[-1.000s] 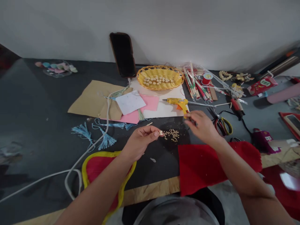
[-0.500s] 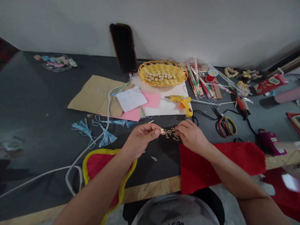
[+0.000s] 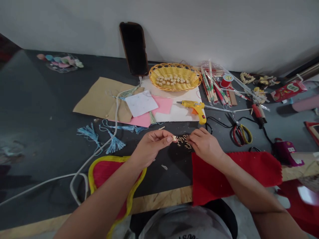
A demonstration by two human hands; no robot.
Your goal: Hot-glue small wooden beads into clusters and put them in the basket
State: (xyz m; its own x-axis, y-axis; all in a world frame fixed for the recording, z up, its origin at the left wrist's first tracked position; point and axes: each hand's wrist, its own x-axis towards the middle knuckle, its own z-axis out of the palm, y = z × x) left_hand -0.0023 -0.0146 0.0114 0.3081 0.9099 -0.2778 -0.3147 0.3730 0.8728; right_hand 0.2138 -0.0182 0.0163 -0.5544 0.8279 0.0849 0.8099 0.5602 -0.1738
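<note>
Between thumb and forefinger, my left hand (image 3: 155, 146) pinches a small cream-coloured piece (image 3: 174, 138), too small to name surely. Just to its right, small tan beads or pieces (image 3: 183, 140) lie scattered on the dark table. My right hand (image 3: 204, 143) reaches over the right side of this scatter with its fingers drawn together; whether a piece sits in the fingertips is hidden. Beyond the hands, a yellow woven basket (image 3: 174, 87) holds several pale, flower-like pieces. A yellow glue gun (image 3: 196, 108) rests on white sheet material behind my right hand.
Red cloth (image 3: 251, 166) lies under my right forearm, a yellow-edged red piece (image 3: 104, 172) under my left. Blue tassels (image 3: 116, 144) and a white cable (image 3: 96, 154) are at left. Scissors (image 3: 240, 132), a thread spool (image 3: 226, 80) and wrapped sticks (image 3: 209, 84) lie right. A phone (image 3: 134, 49) leans on the wall.
The camera view has shifted slightly. Both hands stay almost in place, the left still pinching the cream piece and the right still at the scattered pieces.
</note>
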